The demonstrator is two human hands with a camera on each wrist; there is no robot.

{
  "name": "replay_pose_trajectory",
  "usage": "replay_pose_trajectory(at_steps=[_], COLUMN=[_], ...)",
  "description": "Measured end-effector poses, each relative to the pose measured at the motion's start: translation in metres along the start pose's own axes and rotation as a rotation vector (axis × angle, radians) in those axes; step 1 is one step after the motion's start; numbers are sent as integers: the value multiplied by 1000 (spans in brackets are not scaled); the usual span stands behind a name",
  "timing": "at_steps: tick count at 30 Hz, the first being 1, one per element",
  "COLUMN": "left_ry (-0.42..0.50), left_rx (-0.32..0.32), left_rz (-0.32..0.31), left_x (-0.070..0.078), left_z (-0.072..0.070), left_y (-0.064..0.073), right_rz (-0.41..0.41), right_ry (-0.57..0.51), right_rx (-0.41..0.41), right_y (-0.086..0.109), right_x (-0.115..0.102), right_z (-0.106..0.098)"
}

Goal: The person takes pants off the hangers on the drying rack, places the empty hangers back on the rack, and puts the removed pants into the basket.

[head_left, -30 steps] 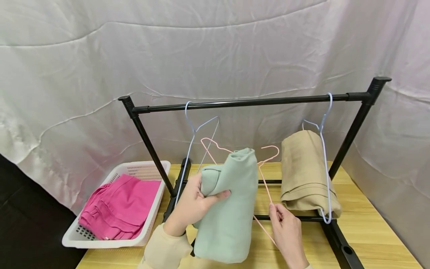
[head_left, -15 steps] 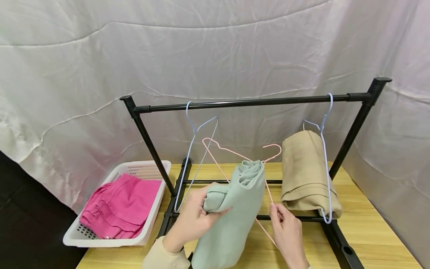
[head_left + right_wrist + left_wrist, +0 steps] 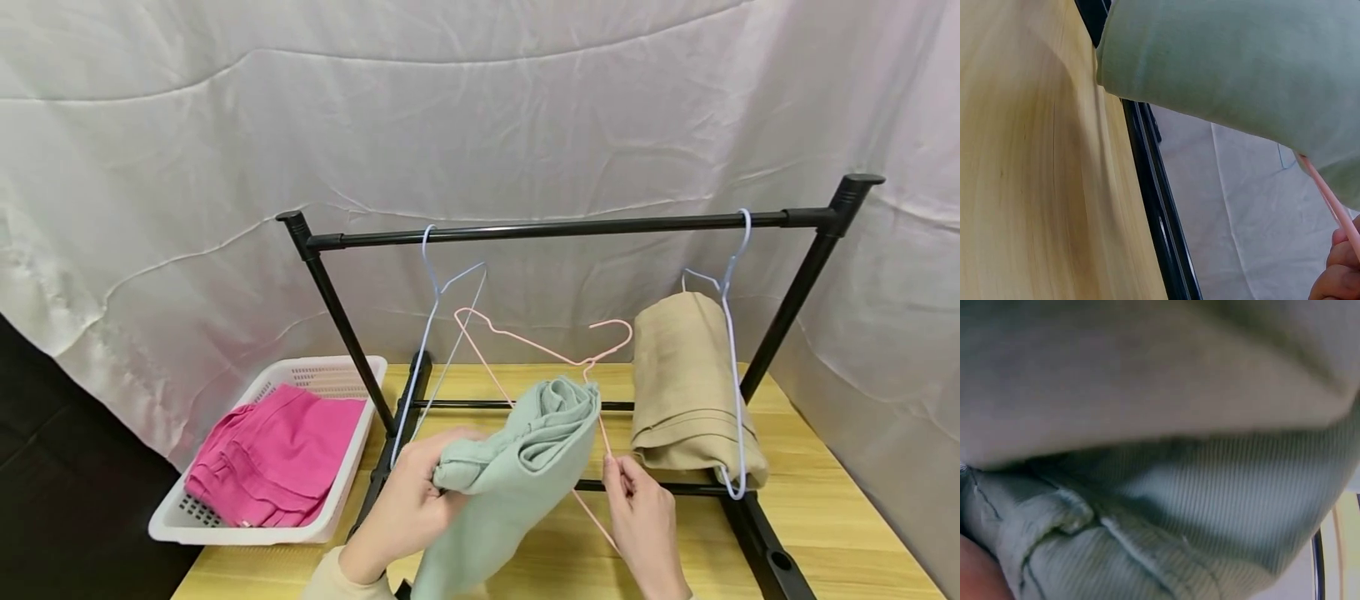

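My left hand [image 3: 416, 504] grips a folded mint-green garment [image 3: 517, 467] by its left side, thumb in front. The garment is tilted, its rolled folds facing up and right. A thin pink hanger [image 3: 588, 364] stands behind and through it, its hook pointing up. My right hand [image 3: 643, 521] pinches the hanger's right side between thumb and fingers. In the right wrist view the pink hanger wire [image 3: 1335, 203] runs from those fingers under the green cloth [image 3: 1229, 62]. Seamed green cloth [image 3: 1222, 506] fills much of the left wrist view.
A black rack [image 3: 555, 228] stands on the wooden table [image 3: 817, 442]. On its bar hang a blue hanger [image 3: 429, 321] at left and another blue hanger [image 3: 733, 333] with a folded khaki garment [image 3: 678, 375] at right. A white basket [image 3: 330, 533] holds a pink garment [image 3: 288, 450].
My left hand has lowered and tilted the green garment, its top moving down and right along the hanger. More of the pink hanger shows. My right hand has stayed nearly still.
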State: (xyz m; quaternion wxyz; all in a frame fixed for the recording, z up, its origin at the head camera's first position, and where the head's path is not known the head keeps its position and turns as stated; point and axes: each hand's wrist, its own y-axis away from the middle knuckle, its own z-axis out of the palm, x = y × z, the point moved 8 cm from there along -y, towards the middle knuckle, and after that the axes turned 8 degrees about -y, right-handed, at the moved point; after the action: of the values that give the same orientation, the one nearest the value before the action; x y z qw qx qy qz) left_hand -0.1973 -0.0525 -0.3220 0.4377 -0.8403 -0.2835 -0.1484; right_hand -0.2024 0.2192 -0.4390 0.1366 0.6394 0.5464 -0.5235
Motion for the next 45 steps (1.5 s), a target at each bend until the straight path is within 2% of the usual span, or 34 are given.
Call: replay_pose_trajectory(at_steps=[7, 14, 17, 30, 36, 41, 45], left_ry=[-27, -32, -30, -63, -115, -79, -35], left_rx=[14, 26, 31, -40, -58, -80, -98], left_rz=[7, -12, 3, 40, 114, 146, 148], left_x=[-8, -18, -21, -35, -37, -39, -39], left_z=[-11, -22, -28, -49, -56, -62, -68], left_y=[16, 31, 37, 65, 74, 82, 86], right_rz=[-1, -2, 2, -8, 2, 6, 5], right_ry=[2, 6, 1, -11, -15, -13, -9], right_rx=[1, 5, 3, 25, 28, 24, 27], right_y=[1, 2, 2, 1, 0, -1, -1], right_x=[-2, -4, -4, -6, -6, -7, -7], right_z=[0, 0, 0, -2, -3, -2, -2])
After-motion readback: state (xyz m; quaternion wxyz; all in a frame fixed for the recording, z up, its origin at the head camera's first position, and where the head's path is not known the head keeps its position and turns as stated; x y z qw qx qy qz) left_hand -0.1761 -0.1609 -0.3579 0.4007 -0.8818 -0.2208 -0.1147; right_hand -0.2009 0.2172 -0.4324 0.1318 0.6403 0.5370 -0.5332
